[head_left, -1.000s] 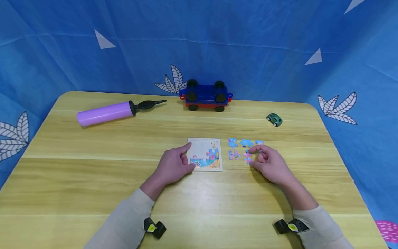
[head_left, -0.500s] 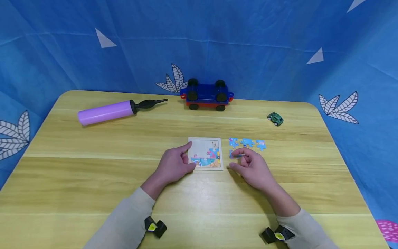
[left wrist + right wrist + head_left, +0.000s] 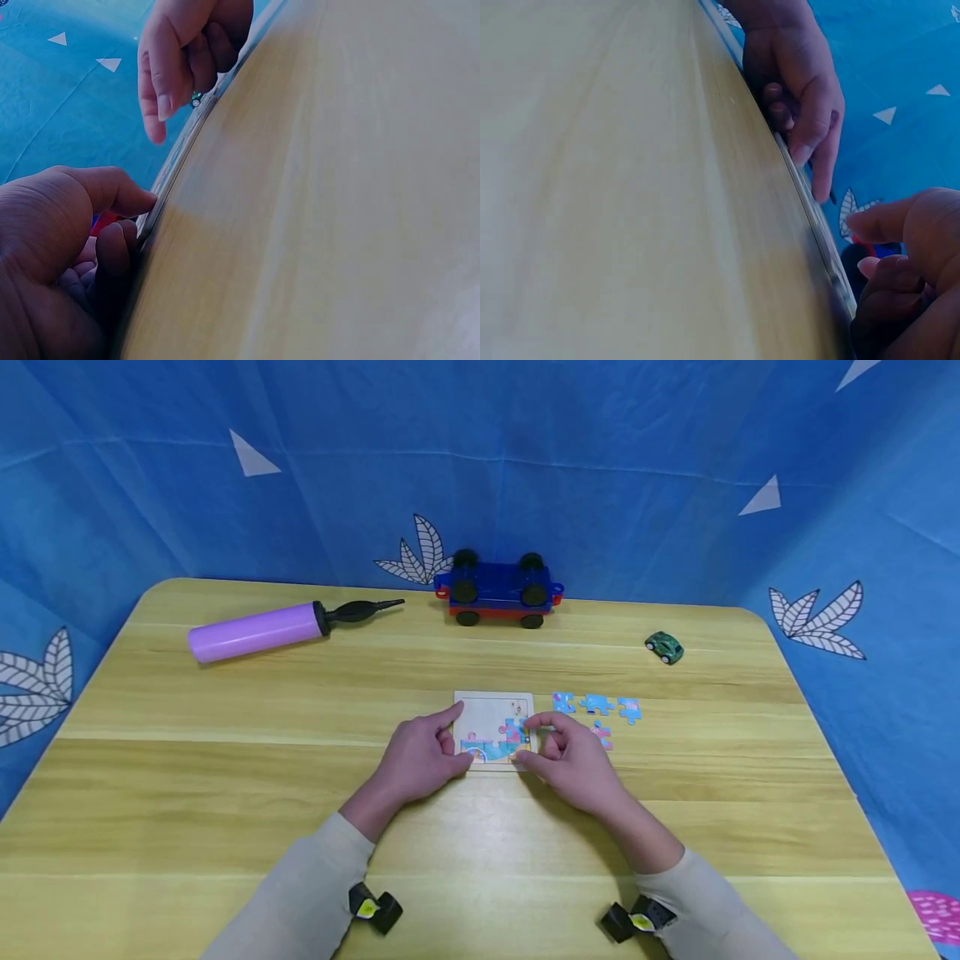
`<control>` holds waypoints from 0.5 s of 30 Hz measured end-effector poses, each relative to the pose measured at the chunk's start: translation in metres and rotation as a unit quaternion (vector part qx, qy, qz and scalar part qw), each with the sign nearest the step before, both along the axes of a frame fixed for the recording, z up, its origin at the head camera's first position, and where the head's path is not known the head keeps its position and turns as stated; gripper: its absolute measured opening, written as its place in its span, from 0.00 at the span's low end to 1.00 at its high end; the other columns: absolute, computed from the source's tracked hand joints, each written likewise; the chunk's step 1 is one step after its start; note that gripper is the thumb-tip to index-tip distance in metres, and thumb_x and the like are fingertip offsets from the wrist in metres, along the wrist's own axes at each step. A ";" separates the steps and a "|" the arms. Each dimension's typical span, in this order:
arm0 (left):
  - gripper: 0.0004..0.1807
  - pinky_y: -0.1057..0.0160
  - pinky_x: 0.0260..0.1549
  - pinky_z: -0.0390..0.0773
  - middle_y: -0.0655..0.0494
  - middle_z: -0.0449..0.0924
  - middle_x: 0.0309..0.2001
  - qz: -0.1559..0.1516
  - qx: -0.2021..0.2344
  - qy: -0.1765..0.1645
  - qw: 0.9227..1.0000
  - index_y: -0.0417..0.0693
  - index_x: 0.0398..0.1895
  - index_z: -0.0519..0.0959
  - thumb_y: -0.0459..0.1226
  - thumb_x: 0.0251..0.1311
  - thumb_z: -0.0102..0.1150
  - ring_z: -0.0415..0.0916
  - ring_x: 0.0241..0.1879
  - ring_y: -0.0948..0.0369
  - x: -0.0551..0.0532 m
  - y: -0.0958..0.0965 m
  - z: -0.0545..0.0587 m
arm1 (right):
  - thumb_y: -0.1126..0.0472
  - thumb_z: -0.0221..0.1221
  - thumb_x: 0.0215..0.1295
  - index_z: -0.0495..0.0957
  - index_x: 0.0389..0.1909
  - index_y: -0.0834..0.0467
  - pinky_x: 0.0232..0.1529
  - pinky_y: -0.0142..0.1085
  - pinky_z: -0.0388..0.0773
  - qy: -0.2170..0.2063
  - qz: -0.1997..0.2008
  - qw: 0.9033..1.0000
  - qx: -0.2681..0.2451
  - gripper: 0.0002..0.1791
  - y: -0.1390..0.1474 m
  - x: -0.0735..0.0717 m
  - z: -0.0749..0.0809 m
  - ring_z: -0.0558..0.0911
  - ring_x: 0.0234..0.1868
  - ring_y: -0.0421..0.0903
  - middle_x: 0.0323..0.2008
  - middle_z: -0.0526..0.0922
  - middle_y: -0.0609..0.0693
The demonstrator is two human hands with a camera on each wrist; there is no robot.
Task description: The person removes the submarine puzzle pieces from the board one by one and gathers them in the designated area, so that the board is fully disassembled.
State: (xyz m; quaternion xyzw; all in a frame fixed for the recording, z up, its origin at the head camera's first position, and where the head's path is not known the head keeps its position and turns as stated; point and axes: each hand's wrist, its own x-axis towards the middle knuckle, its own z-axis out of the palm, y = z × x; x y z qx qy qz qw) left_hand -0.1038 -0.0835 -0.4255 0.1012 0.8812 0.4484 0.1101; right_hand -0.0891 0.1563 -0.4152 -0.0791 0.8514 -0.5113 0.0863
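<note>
A square jigsaw board [image 3: 480, 710] lies mid-table, with puzzle pieces [image 3: 491, 750] filling its lower strip and right side. My left hand [image 3: 420, 756] holds the board's left side, thumb on the front left corner and index finger at the upper left. In the left wrist view, that thumb meets the board's edge. My right hand [image 3: 573, 760] reaches over the right side, thumb and index finger spread with their tips over the board. No piece shows between these fingertips. Loose pieces [image 3: 596, 704] lie in a row at the right, and another loose piece [image 3: 602, 735] sits partly behind the right hand.
Along the back lie a purple hand pump [image 3: 255, 633] with a black nozzle and a blue and red toy wagon [image 3: 498, 589] with black wheels. A small green toy car [image 3: 664, 647] stands at the back right. Blue cloth [image 3: 600, 468] hangs behind the table.
My right hand has moved left from the loose pieces to the board's right side. The piece it covered shows again, while the one left of it is out of sight. My left hand stays put.
</note>
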 end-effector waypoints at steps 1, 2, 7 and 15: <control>0.41 0.60 0.31 0.71 0.61 0.73 0.19 0.000 0.000 0.000 1.000 0.42 0.71 0.69 0.37 0.52 0.73 0.66 0.18 0.63 0.000 0.000 0.000 | 0.62 0.71 0.59 0.79 0.51 0.60 0.26 0.35 0.63 -0.002 0.000 1.000 0.003 0.20 -0.002 -0.001 0.000 0.62 0.18 0.41 0.17 0.61 0.45; 0.41 0.60 0.31 0.71 0.61 0.73 0.19 0.000 0.000 0.001 1.000 0.41 0.71 0.69 0.37 0.52 0.73 0.66 0.18 0.63 0.000 0.000 0.000 | 0.62 0.71 0.59 0.79 0.51 0.60 0.27 0.35 0.64 -0.004 0.000 1.000 0.005 0.20 -0.004 -0.001 0.000 0.62 0.18 0.41 0.17 0.61 0.45; 0.41 0.60 0.27 0.69 0.60 0.73 0.19 0.002 0.000 0.000 1.000 0.41 0.71 0.69 0.37 0.51 0.73 0.66 0.18 0.63 -0.001 0.000 -0.001 | 0.64 0.71 0.59 0.79 0.52 0.59 0.31 0.37 0.65 -0.011 0.004 1.000 0.011 0.20 -0.011 -0.004 0.000 0.61 0.19 0.42 0.17 0.61 0.44; 0.42 0.61 0.27 0.69 0.60 0.73 0.20 0.002 -0.001 -0.001 1.000 0.42 0.71 0.69 0.37 0.51 0.74 0.67 0.19 0.62 0.000 0.000 -0.001 | 0.63 0.69 0.59 0.78 0.54 0.59 0.31 0.39 0.66 -0.008 0.001 0.999 0.047 0.21 -0.016 -0.008 -0.002 0.64 0.19 0.43 0.17 0.65 0.46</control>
